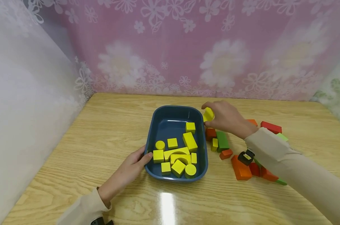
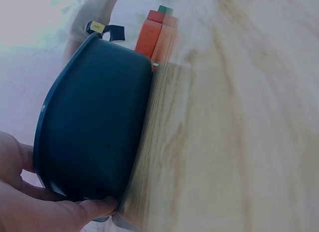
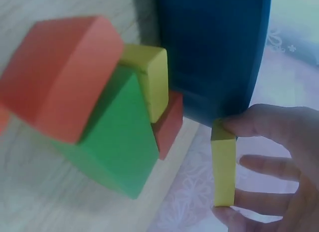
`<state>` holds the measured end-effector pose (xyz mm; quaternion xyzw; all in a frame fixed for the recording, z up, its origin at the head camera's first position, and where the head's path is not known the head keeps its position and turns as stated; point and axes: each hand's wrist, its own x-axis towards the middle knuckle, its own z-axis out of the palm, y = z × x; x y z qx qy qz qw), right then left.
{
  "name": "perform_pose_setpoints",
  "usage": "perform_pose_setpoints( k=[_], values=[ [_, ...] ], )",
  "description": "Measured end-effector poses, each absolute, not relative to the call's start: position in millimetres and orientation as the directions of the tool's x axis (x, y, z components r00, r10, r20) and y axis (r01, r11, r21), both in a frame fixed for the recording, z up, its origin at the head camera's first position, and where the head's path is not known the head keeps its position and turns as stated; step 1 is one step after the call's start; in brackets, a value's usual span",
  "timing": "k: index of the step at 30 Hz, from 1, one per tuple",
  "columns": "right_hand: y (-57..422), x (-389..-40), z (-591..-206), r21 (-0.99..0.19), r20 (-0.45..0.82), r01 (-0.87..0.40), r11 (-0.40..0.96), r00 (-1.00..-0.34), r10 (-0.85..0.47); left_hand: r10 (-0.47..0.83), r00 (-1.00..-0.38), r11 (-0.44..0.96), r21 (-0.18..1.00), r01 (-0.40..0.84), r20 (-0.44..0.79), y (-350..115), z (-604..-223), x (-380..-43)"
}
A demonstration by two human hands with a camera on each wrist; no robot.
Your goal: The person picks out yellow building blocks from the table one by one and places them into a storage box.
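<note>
A dark blue tray [image 1: 170, 112] stands on the table with several yellow blocks in it, among them cubes, cylinders and arches. My left hand [image 1: 134, 162] grips the tray's left side, thumb at the rim; in the left wrist view that hand [image 2: 55, 204] holds the tray's wall [image 2: 99, 117]. Just off the tray's far right corner, my right hand [image 1: 224, 115] pinches a yellow block [image 1: 208, 114] between thumb and fingers. The right wrist view has this yellow block [image 3: 224, 164] upright between the fingertips, beside the tray [image 3: 209, 52].
Right of the tray lie a green block [image 1: 222, 141], a small yellow block [image 1: 214, 144], a red block [image 1: 210, 134] and an orange block [image 1: 241, 168]. More red, orange and green blocks are partly hidden under my right forearm. A pink flowered cloth [image 1: 164, 47] hangs behind the table.
</note>
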<state>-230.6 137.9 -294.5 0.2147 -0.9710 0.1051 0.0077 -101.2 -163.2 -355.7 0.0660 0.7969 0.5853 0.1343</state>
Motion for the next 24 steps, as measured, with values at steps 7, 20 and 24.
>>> perform_pose_setpoints(
  k=[7,20,24],
  values=[
    [137.7,-231.2,-286.6,-0.157,0.093,-0.367,0.917,-0.930,-0.356,0.274,-0.953,0.300,0.953,-0.045,-0.132,-163.8,-355.8,-101.7],
    [100.0,-228.4,-279.6,-0.272,0.082,-0.303,0.913,-0.953,-0.292,0.266,-0.954,0.318,0.947,-0.048,-0.138,-164.5,-354.8,-102.4],
    [70.3,-223.5,-302.7,-0.201,0.106,-0.397,0.895,-0.918,-0.383,0.258,-0.957,0.324,0.945,-0.042,-0.131,-163.3,-355.0,-102.5]
  ],
)
